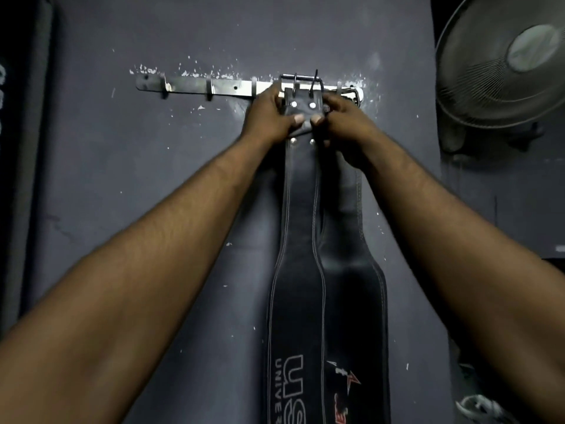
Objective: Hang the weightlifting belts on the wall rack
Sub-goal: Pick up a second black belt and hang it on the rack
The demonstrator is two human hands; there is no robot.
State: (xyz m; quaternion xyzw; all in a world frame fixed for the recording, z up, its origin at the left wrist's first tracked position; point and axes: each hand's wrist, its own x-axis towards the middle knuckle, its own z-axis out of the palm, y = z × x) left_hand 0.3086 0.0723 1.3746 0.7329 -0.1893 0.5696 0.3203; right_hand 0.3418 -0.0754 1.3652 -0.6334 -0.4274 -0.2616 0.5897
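Two bare forearms run in from 7 and 5 o'clock, converging toward centre-top. Between them hang 2 black weightlifting belts, side by side & overlapping. The front belt [298, 270], w/ white "US / UNIVER…" lettering low down, lies at 6 o'clock and climbs to the rack. The rear belt [354, 289], w/ a red star logo, sits just right of it, partly tucked behind. Both run off the bottom edge.

Left hand [269, 116] and right hand [342, 117] meet at the front belt's top end, fingers clenched on its leather tab, thumbs pressed side by side on the face between 2 rows of rivets. Its steel buckle [302, 82] stands just above the hands, right at the wall rack [226, 86], w/ 2 prongs poking up. Can't tell if it's seated on a hook.

Rack: a flat metal strip screwed to the dark wall [183, 194], chipped white paint around it. 3 hooks are bare toward 10–11 o'clock, so there's open room on that side; the right end is crowded by hands & the rear belt's ring. 1 fan [504, 59] sits at 2 o'clock, well apart. A dark panel lines the left edge at 9 o'clock.
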